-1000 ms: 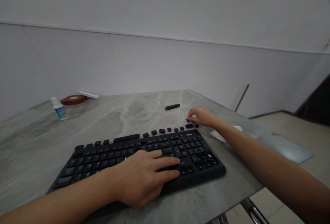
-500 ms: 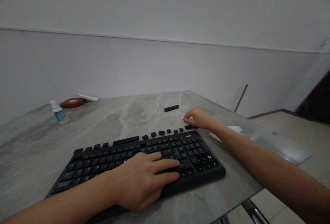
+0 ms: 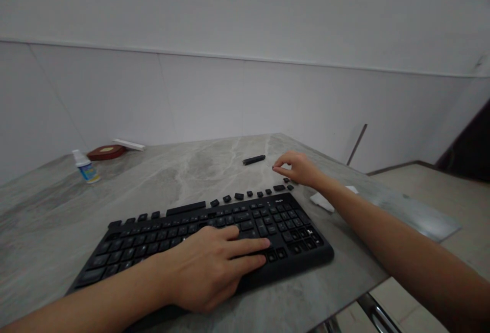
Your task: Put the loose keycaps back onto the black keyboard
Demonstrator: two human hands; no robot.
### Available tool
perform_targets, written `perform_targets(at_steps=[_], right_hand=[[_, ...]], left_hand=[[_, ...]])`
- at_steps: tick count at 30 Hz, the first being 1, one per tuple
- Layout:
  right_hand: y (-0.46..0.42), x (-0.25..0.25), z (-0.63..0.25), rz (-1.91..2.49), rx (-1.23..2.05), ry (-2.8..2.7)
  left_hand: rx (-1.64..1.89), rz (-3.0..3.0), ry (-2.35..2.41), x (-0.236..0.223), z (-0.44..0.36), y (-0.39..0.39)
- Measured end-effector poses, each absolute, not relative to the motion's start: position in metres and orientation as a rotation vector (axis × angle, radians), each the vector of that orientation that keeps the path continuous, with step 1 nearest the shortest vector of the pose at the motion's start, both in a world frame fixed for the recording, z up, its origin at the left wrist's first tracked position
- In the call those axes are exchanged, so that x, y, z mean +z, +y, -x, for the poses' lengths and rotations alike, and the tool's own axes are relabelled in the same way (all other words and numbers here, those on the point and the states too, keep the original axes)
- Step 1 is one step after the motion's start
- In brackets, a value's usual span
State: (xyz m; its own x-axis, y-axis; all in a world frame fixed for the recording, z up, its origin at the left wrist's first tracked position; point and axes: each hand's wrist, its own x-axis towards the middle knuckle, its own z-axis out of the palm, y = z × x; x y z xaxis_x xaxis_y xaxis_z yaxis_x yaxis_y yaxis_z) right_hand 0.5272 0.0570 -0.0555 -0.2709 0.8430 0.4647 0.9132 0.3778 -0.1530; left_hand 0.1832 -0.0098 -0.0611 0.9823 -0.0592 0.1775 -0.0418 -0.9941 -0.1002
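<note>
The right hand [image 3: 296,167] has thumb and finger pinched together on a small dark piece [image 3: 273,168], too small to name; whether this grip touches the desk [image 3: 214,167] or hangs just above it, I cannot tell. Just beside it, under the wrist, lie two loose keycaps [image 3: 286,180], with more in a row running left along the rear edge of the keyboard [image 3: 161,236]. A spacebar keycap [image 3: 186,208] lies in that row, well to the left of the grip.

The keyboard itself is on the near side of the grip. The left hand [image 3: 214,266] lies on it palm down, fingers spread apart, tips near uncovered key wells [image 3: 281,253] at its right end.

Near the grip, left and slightly beyond, is a black brush-like stick [image 3: 253,160], leaving a narrow gap. Past both, there is room up to the desk's back edge at the wall [image 3: 206,98]. White tissue [image 3: 322,201] lies right of the grip, partly behind the forearm, with the desk's right edge farther out. Far left stands a spray bottle [image 3: 87,168].
</note>
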Motion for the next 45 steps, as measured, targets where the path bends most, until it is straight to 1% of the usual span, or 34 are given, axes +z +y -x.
perform_targets(at_steps=[7,10,14,20,30,45], right_hand=[[-0.014,-0.031,-0.509,1.176,-0.147,-2.276],[-0.051,-0.039,-0.502,1.004,-0.123,-2.311],[-0.081,-0.064,-0.497,0.933,-0.153,-2.291],[-0.086,-0.082,-0.488,0.879,-0.216,-2.245],[-0.088,-0.085,-0.489,0.878,-0.295,-2.266],[-0.088,-0.084,-0.489,0.859,-0.291,-2.292]], left_hand=[[-0.284,3.058,0.057,-0.061,-0.185,-0.010],[-0.284,3.063,0.051,-0.061,-0.185,-0.009],[-0.306,3.053,0.051,-0.061,-0.185,-0.009],[-0.316,3.058,0.058,-0.063,-0.183,-0.010],[-0.351,3.049,0.080,-0.063,-0.184,-0.010],[-0.361,3.041,0.084,-0.064,-0.183,-0.010]])
